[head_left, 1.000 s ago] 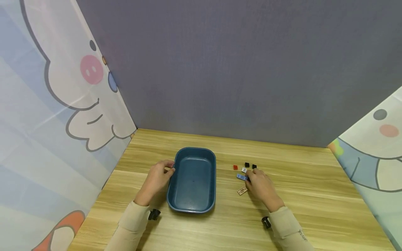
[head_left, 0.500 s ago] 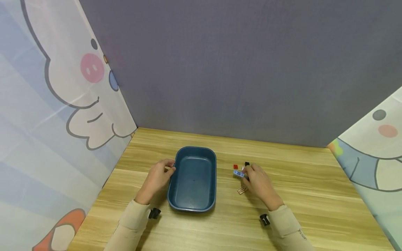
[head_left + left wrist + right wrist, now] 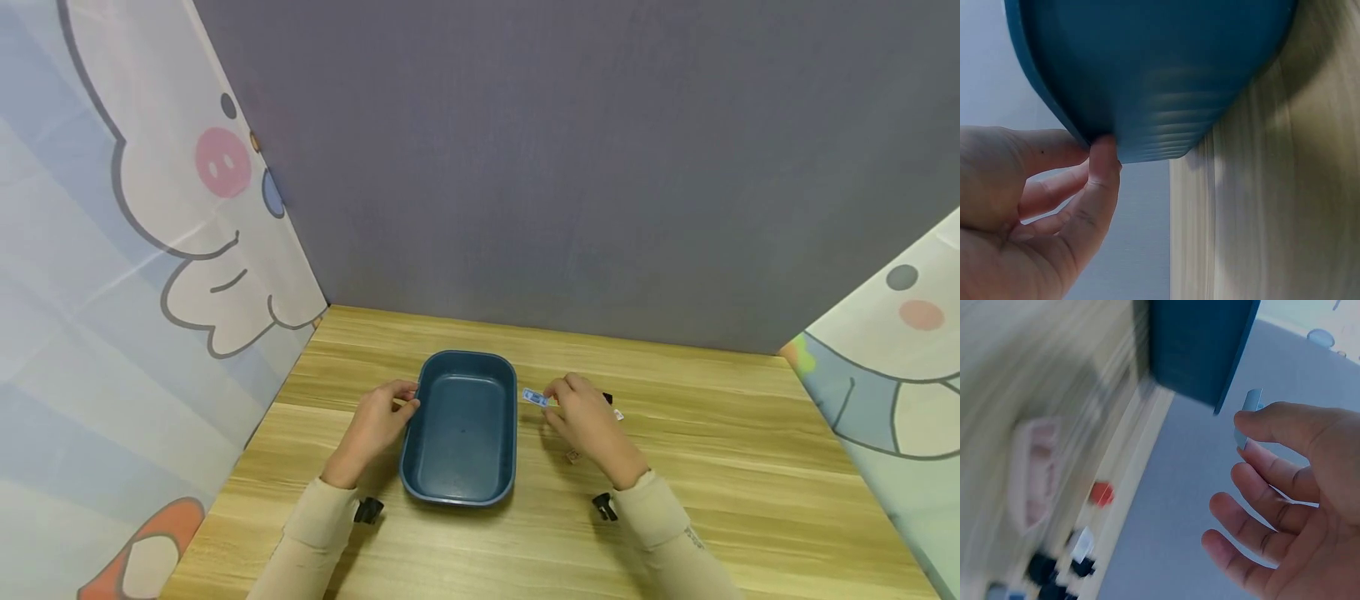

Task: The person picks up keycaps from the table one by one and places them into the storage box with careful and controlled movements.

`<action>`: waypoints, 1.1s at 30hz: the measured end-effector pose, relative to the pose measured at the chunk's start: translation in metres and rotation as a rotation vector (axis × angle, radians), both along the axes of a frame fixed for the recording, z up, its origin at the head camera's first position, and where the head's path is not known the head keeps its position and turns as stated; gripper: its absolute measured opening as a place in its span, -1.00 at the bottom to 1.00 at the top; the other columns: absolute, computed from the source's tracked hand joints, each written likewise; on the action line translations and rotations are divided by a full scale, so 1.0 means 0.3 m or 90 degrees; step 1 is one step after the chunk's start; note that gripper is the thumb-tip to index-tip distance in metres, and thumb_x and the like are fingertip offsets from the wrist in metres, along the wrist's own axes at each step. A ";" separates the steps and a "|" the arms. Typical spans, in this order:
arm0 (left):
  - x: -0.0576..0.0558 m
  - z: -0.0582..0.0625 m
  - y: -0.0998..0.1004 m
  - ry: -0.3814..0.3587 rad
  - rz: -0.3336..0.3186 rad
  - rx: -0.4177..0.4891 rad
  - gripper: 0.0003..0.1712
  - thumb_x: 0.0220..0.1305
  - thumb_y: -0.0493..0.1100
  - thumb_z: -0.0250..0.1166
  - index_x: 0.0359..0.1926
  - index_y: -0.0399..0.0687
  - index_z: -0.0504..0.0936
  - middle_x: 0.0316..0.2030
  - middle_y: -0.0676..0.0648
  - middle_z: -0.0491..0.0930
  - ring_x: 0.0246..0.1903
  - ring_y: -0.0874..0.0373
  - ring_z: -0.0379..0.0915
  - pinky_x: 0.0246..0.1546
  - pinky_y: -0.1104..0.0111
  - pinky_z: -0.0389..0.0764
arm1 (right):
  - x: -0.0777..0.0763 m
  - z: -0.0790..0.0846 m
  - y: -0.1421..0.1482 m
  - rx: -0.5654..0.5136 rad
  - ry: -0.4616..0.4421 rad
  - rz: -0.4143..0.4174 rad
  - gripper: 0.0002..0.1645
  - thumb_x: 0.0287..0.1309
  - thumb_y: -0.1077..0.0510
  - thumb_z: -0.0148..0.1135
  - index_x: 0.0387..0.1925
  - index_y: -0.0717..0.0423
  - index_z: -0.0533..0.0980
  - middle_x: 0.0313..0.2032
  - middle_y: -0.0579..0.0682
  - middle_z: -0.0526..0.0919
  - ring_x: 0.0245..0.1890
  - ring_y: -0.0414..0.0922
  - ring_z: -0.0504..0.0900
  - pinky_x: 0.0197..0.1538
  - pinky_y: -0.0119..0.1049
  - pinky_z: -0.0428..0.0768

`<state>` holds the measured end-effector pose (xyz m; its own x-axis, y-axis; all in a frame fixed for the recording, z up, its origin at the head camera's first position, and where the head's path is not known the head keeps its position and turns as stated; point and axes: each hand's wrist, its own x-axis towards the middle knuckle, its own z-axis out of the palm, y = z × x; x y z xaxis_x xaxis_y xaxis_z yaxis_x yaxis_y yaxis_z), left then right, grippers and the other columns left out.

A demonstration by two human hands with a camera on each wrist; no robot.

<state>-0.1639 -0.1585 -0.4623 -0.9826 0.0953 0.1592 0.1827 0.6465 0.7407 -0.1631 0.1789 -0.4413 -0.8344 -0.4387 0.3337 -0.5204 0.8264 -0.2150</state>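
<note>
My left hand (image 3: 378,425) grips the side rim of a dark blue plastic bin (image 3: 515,450). In the left wrist view the thumb and fingers pinch the edge of the bin (image 3: 1166,69). My right hand (image 3: 588,417) is just right of the bin, pinching a long light-blue printed keycap (image 3: 536,397) between thumb and index finger. The right wrist view shows this keycap (image 3: 1249,419) almost edge-on near the bin's rim, the other fingers loosely bent. Below the hand on the table lie a pinkish-beige keycap (image 3: 1035,472), a red one (image 3: 1102,493) and a white one (image 3: 1080,542).
Several black keycaps (image 3: 1042,567) lie beside the white one; my right hand hides part of the group in the head view. The wooden table (image 3: 750,467) meets a grey panel (image 3: 562,167) at the back. Cartoon-printed cloths (image 3: 135,333) stand at both sides.
My right hand has lifted the light-blue keycap from the group on the table and carried it left, close to the bin's right rim. My left hand has stayed on the bin.
</note>
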 end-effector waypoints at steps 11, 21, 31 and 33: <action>0.001 -0.011 -0.003 0.004 0.004 0.015 -0.70 0.29 -0.32 0.36 0.03 -0.29 0.67 -0.19 -0.17 0.69 -0.29 -0.04 0.67 -0.28 0.18 0.69 | -0.011 -0.003 -0.133 0.004 0.021 0.041 -0.77 0.11 0.17 0.47 -0.21 0.16 0.62 -0.29 0.00 0.56 -0.30 -0.02 0.55 -0.26 -0.13 0.57; 0.005 -0.009 -0.004 0.003 0.005 0.018 -0.70 0.29 -0.32 0.36 0.04 -0.27 0.68 -0.18 -0.18 0.69 -0.28 -0.05 0.67 -0.27 0.17 0.69 | 0.004 0.000 -0.155 0.005 0.007 0.047 -0.69 0.16 0.12 0.45 -0.09 0.15 0.61 -0.21 0.01 0.58 -0.21 -0.03 0.57 -0.18 -0.11 0.59; -0.001 -0.016 0.002 -0.002 0.000 0.019 -0.69 0.31 -0.30 0.35 0.06 -0.28 0.66 -0.16 -0.19 0.69 -0.23 -0.07 0.66 -0.23 0.14 0.68 | 0.008 -0.002 -0.094 -0.002 0.005 0.031 -0.67 0.19 0.16 0.43 -0.05 0.20 0.61 -0.19 0.05 0.61 -0.19 0.03 0.59 -0.16 -0.09 0.61; -0.001 -0.017 0.001 -0.004 0.001 0.018 -0.68 0.31 -0.30 0.35 0.06 -0.29 0.66 -0.16 -0.20 0.69 -0.24 -0.07 0.66 -0.25 0.16 0.68 | 0.006 -0.005 -0.075 0.003 0.007 0.024 -0.66 0.19 0.16 0.43 -0.04 0.20 0.60 -0.19 0.05 0.61 -0.19 0.03 0.59 -0.15 -0.07 0.60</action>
